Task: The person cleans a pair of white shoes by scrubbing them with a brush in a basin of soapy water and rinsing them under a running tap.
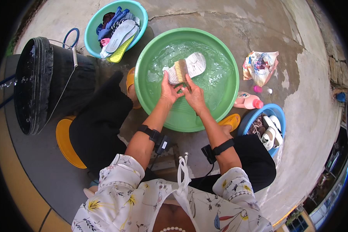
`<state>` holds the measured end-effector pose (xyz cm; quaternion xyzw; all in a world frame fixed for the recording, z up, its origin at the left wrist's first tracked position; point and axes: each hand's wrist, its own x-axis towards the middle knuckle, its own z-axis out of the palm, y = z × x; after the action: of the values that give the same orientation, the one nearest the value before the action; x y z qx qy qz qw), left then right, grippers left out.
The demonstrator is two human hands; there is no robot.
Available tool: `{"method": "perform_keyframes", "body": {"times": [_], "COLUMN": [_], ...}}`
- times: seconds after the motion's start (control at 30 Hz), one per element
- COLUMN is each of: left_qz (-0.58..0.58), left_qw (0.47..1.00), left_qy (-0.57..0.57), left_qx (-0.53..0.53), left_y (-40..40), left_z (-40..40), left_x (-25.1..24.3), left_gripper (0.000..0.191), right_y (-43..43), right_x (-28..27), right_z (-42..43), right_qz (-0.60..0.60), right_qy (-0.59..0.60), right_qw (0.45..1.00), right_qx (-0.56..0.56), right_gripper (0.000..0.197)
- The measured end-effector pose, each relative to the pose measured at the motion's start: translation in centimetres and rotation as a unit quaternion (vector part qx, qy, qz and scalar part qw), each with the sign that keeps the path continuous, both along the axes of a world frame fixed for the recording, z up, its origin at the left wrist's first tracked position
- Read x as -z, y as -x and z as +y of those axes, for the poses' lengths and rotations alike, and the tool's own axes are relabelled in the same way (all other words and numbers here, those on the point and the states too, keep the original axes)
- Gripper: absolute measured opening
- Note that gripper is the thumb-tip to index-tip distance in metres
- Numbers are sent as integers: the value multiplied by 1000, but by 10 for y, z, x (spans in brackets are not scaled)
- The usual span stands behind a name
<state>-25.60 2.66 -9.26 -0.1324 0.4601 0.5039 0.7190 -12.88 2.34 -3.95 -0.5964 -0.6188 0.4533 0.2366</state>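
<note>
Over the green plastic basin (137, 84), my left hand (169, 91) holds the near end of a white shoe sole or insole (196, 63), its thumb along the left edge. My right hand (194, 94) grips a scrub brush (181, 71) with pale yellow bristles. The brush lies tilted across the middle of the white piece, hiding part of it. Whether the bristles press on its surface, I cannot tell. Rippling water (217, 81) covers the basin's bottom, and a ridged washboard area (178, 111) shows near its front.
A teal basin (88, 34) of clothes and insoles (121, 34) stands back left, beside a black bucket (72, 69) with a wire handle. To the right are a plastic packet (261, 66), a pink bottle (246, 101) and a blue basin (281, 119) holding white shoes (271, 134).
</note>
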Motion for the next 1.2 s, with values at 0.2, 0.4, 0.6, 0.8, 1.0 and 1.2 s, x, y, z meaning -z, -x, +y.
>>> {"method": "perform_keyframes", "body": {"times": [0.2,0.4,0.6,0.8,1.0,1.2], "left_qz": [140,269,339,305,335,319], "left_qw": [986,960,932,941,933,940], "left_qy": [85,52,119,116,129,109], "left_qx": [28,64,45,89,7,56], "left_y": [29,0,7,7,13,-4], "left_z": [-3,6,-1,-44,-42,-38], "left_x": [7,-15,-12,-28,-17,-23], "left_gripper": [49,36,37,38,28,34], "right_y": [-60,-99,-21,-24,-4,-60], "right_x": [34,77,3,28,34,59], "right_z": [18,2,-49,17,5,48], "right_qz": [-163,-282,-48,-235,-212,-273], "right_qy": [-6,96,4,114,104,120], "right_qw": [971,943,998,963,970,954], "right_qx": [175,150,45,62,-51,-9], "right_gripper": [40,39,41,41,39,41]}}
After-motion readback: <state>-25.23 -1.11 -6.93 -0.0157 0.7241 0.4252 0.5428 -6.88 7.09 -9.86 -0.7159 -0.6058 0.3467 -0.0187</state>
